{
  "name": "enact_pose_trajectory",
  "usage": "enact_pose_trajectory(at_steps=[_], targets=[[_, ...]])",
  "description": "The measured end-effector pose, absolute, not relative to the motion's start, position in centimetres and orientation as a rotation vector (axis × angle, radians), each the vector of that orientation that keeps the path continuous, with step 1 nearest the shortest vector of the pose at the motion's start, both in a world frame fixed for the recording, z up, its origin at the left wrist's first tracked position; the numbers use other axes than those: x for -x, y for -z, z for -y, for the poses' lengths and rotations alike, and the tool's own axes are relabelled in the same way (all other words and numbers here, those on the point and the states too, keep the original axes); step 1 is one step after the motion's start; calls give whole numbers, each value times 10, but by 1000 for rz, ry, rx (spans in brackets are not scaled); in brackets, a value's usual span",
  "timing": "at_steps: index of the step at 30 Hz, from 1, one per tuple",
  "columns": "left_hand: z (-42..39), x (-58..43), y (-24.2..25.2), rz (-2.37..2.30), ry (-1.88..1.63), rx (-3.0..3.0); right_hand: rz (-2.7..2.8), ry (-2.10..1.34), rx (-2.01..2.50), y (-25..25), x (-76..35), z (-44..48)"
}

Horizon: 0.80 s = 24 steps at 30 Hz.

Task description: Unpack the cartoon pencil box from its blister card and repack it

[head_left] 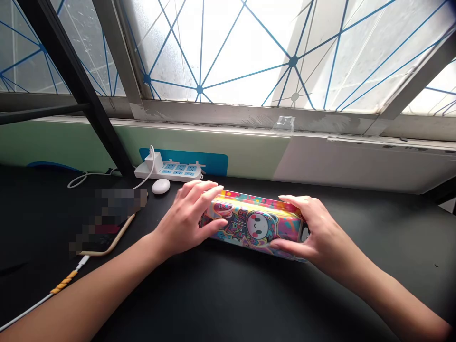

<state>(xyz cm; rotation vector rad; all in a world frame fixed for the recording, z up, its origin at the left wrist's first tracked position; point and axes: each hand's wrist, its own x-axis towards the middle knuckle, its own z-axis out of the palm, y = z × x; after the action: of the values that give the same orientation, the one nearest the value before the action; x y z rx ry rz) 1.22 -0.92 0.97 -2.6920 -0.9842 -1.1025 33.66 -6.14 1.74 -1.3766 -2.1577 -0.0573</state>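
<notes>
A colourful box-shaped case (pixel 245 223), printed with a cartoon bear face and bright patterns, lies on the black table (pixel 228 294) in the middle of the view. My left hand (pixel 188 216) grips its left end, with the thumb on the front and the fingers over the top edge. On the right end, my right hand (pixel 313 228) holds it the same way, thumb low on the front and fingers along the top. Both palms hide parts of the case's ends. Whether the case has a lid I cannot tell.
A phone (pixel 117 240) with a charging cable (pixel 64 281) lies to the left. Behind it stand a white power strip (pixel 181 172) with a plug and a small white rounded case (pixel 160 186). A black metal post (pixel 78 80) rises at the left, before the window (pixel 231 52).
</notes>
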Motion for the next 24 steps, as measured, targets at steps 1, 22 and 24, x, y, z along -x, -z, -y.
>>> enact_pose_trajectory(at_steps=[1,22,24], targets=[[9,-11,-11,1022,1128,2645,2174,106,1333,-20,-335,64],[47,-41,-4,578,559,2640,2544,544,1088,-1,-301,86],[46,-40,-4,584,578,2733,2581,501,1071,7,-295,87]])
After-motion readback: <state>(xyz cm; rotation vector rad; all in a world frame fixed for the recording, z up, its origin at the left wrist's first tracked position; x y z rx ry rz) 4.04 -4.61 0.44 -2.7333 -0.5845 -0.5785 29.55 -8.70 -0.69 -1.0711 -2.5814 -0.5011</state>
